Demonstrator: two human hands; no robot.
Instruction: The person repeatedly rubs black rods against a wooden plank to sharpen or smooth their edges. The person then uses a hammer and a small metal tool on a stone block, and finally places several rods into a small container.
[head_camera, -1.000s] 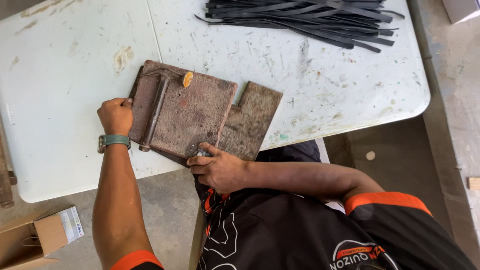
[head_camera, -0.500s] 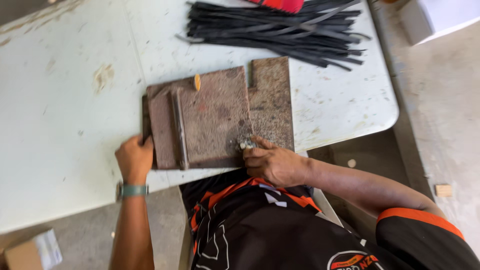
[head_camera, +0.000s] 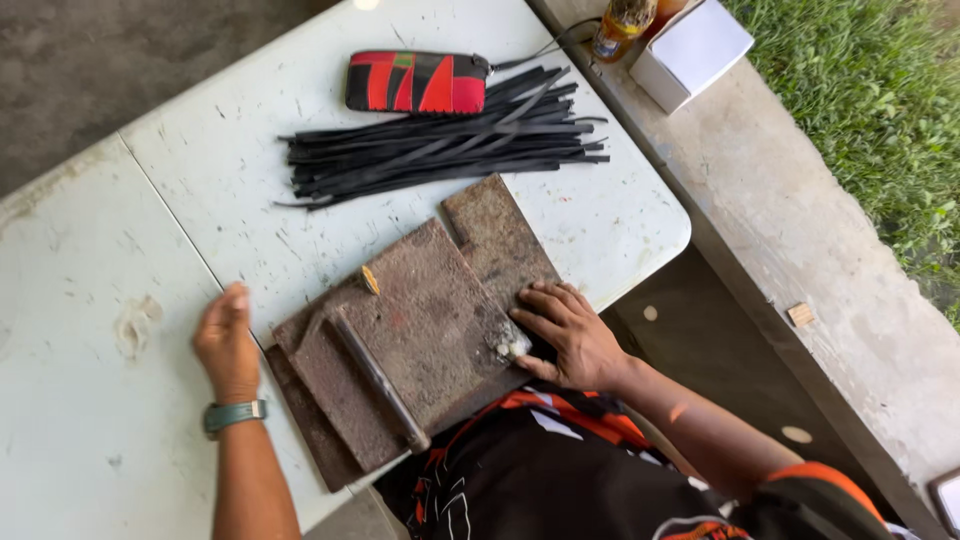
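Rough rusty metal plate (head_camera: 430, 330)

Outdoor makeshift craft workstation. Evidence: scuffed white folding table (head_camera: 130, 420) on bare concrete beside a grass verge (head_camera: 870, 110), bearing a rusty metal work plate (head_camera: 420, 330) and a bundle of cut black strips (head_camera: 440, 145).

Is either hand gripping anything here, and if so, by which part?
Nothing is gripped. The right hand lies flat on the rusty metal plate at its near right edge; the left hand rests on the table.
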